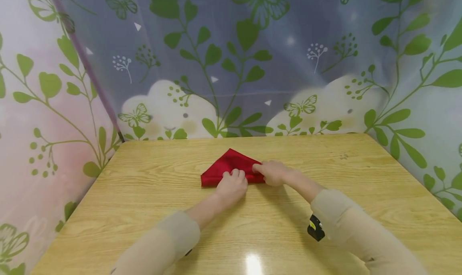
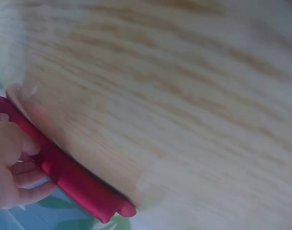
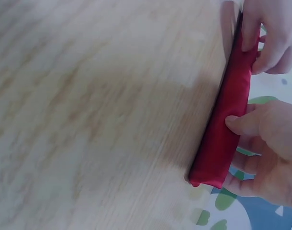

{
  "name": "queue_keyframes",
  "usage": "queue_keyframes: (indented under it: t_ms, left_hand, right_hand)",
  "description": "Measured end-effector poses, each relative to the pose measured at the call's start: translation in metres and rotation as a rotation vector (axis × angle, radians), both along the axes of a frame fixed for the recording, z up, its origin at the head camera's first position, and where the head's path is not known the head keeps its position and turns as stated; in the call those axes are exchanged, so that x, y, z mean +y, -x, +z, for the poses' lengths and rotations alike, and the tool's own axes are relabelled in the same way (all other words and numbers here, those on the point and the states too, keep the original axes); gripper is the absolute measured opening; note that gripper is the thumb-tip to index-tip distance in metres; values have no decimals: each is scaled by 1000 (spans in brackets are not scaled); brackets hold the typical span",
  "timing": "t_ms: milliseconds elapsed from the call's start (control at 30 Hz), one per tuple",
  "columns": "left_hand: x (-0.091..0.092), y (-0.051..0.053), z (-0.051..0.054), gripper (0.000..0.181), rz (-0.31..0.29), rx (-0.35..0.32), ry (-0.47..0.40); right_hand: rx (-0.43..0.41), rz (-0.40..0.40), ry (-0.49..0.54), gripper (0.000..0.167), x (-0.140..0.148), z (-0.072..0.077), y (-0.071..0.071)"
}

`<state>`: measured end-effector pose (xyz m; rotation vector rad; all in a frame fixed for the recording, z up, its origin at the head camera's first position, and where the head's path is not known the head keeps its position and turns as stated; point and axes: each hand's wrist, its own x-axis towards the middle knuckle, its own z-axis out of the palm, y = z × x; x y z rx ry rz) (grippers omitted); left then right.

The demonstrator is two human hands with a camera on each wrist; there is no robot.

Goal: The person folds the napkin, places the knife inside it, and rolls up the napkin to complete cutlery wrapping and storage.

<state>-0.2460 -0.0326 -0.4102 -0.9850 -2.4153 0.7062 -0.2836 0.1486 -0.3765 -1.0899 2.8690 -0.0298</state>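
A shiny red cloth point(image 1: 231, 162) lies near the middle of the table, peaked at the back, with its near edge folded into a straight band. My left hand point(image 1: 232, 186) grips this band around its middle, fingers bent over it. At the cloth's right end, my right hand point(image 1: 275, 173) pinches the edge. The right wrist view shows that hand's thumb point(image 3: 235, 124) on top of the band, its other fingers partly hidden behind. In the left wrist view, my left hand point(image 2: 9, 160) holds the red band point(image 2: 74, 179), whose free end extends to the lower right.
The wooden table point(image 1: 144, 210) spreads around the cloth and reaches a patterned curtain point(image 1: 231, 66) at the back. Small dark marks point(image 1: 343, 156) show at the back right. A small black object point(image 1: 316, 227) sits beside the right sleeve point(image 1: 346, 218).
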Motion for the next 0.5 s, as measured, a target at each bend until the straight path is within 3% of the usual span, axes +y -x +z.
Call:
queue_keyframes:
  t_ms: [267, 367, 500]
  left_hand:
    - [2, 3, 4, 15, 7, -36, 9]
    - [2, 5, 8, 13, 22, -84, 3]
    - [1, 7, 10, 13, 43, -154, -35]
  right_hand:
    - [-67, -24, -5, 22, 1, 5, 3]
    - [-38, -33, 14, 22, 2, 3, 3]
    - [64, -38, 30, 22, 4, -3, -3]
